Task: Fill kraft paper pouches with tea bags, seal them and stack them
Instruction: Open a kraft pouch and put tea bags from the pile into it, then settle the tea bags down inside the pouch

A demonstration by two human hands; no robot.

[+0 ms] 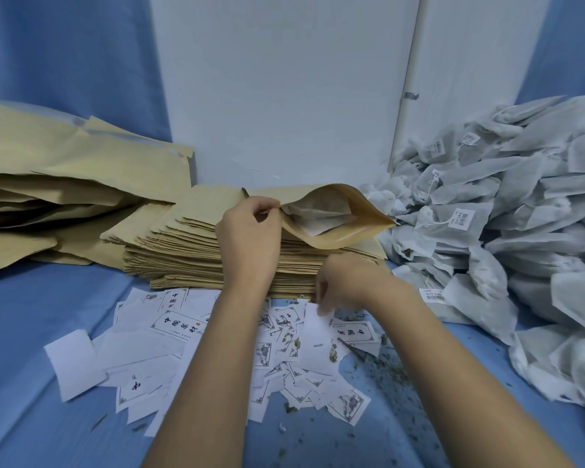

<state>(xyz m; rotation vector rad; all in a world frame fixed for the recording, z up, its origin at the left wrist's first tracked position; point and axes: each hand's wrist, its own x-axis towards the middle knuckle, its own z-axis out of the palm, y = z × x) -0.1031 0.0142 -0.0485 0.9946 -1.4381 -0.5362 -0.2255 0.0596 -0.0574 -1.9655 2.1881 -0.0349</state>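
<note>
Open kraft pouch (345, 236) at centre, lying on top of a stack of flat pouches (183, 244), mouth gaping toward the right. Inside it: white tea bags (314, 217), flat and papery, partly hidden behind the curled rim. Smooth, tan inner lining with a slight sheen.

Left hand (250, 231) at the pouch's left edge, thumb and forefinger pinching the rim and holding the mouth apart, other fingers curled under.

Right hand (343, 285) just near of the stack, fingers pointing down onto a white slip (318, 336). Blurred, so cannot tell whether pinching it or only touching.

Stack: thin, matte brown sheets, edges stepped and slightly fanned.

Far left: bigger kraft bags (65, 177), creased and slumped in a loose pile.

Right: heap of tea bags (520, 238), grey-white mesh, soft and pillowy, with strings and small barcode tags.

Near centre: scattered paper labels (179, 327), white rectangles with black printed frames and characters, some blank side up.

Loose tea crumbs (392, 369), dark green flecks, strewn over the blue cloth (31, 349) to the near right.
</note>
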